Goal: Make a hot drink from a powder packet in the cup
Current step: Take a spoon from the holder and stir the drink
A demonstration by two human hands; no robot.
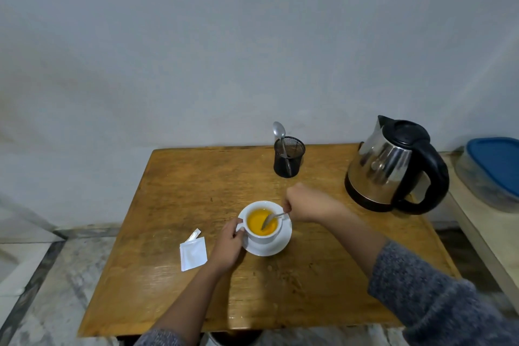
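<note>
Stirring orange liquid in the white cup (262, 236), my right grip (302, 202) pinches a spoon (271, 219); my left grip (229, 244) closes around the cup's handle; mesh holder (289, 157) contains another spoon (279, 132).

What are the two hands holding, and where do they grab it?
The left hand holds the cup by its handle. The right hand holds the spoon by the end of its handle, its bowl in the orange drink.
</note>
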